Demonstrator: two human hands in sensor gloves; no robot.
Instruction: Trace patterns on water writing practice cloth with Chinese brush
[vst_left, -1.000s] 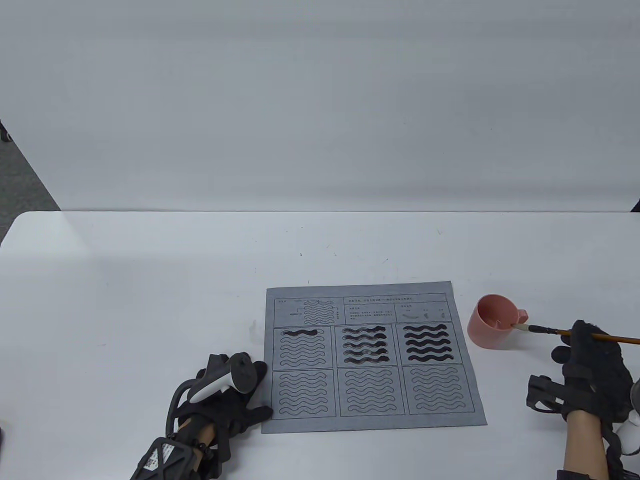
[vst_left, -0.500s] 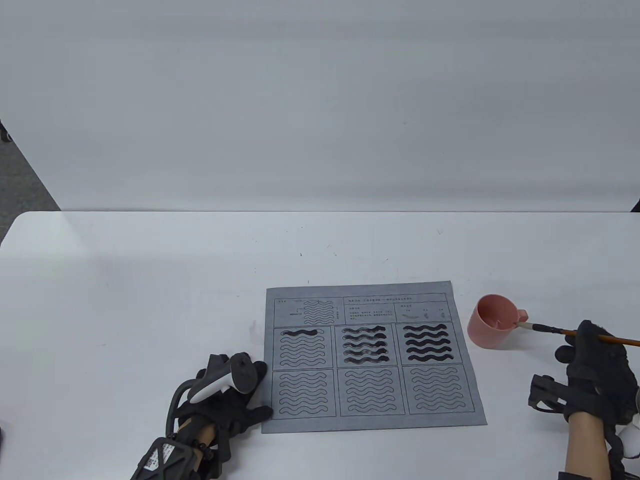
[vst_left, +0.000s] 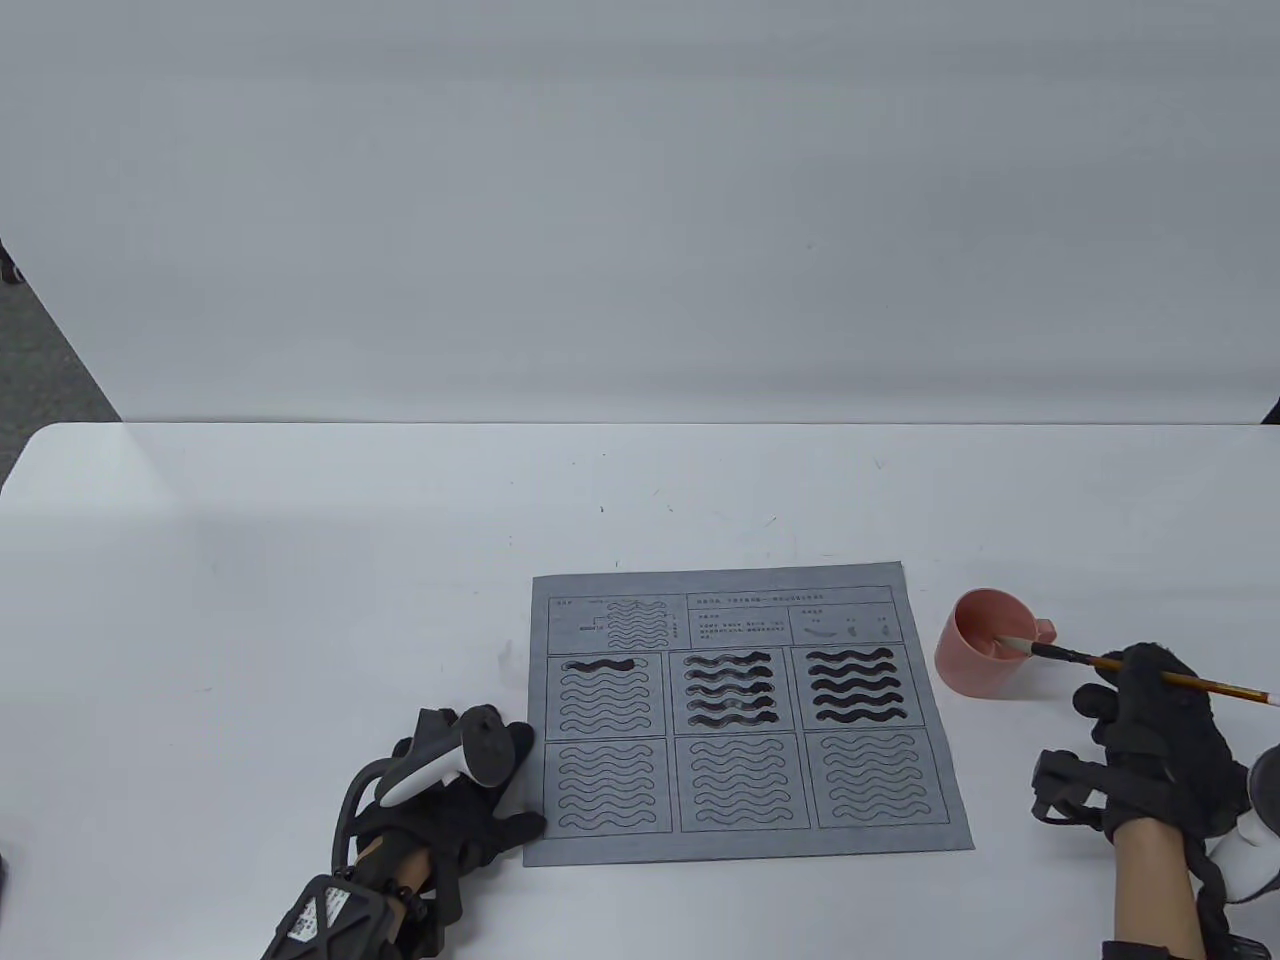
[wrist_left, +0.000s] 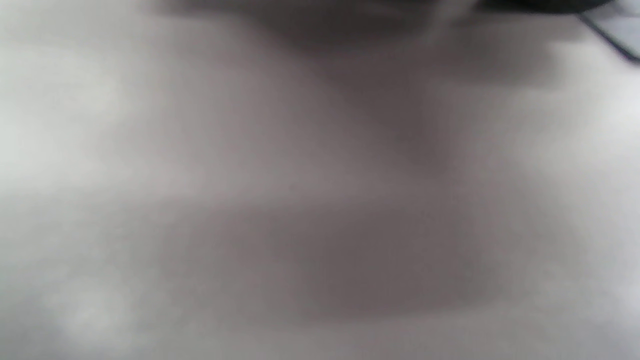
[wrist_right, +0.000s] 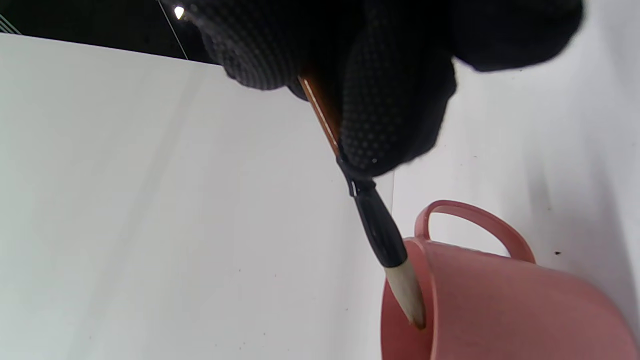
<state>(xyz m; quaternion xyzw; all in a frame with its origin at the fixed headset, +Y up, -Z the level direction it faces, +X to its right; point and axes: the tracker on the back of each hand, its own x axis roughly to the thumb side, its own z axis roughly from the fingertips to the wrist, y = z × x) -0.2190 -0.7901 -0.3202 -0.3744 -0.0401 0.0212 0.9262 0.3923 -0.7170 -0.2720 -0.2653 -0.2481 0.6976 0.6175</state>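
The grey practice cloth (vst_left: 745, 715) lies flat on the white table (vst_left: 300, 600), printed with six panels of wavy lines; the top right and top middle panels are traced dark, and the top left panel has one dark wave. My right hand (vst_left: 1150, 740) grips the brown-handled brush (vst_left: 1150, 673), (wrist_right: 372, 220) to the right of the cloth. The pale brush tip (wrist_right: 407, 295) lies over the rim of the pink cup (vst_left: 985, 645), (wrist_right: 500, 305). My left hand (vst_left: 460, 790) rests on the table with its fingers on the cloth's lower left corner.
The left wrist view is a blurred grey surface with a sliver of cloth edge (wrist_left: 617, 42) at the top right. A white panel (vst_left: 640, 200) stands behind the table. The table's front edge is close below the cloth.
My right hand moved left with the brush, and the brush tip went from the cup's handle side to over the cup's rim. The left hand and cloth did not move.
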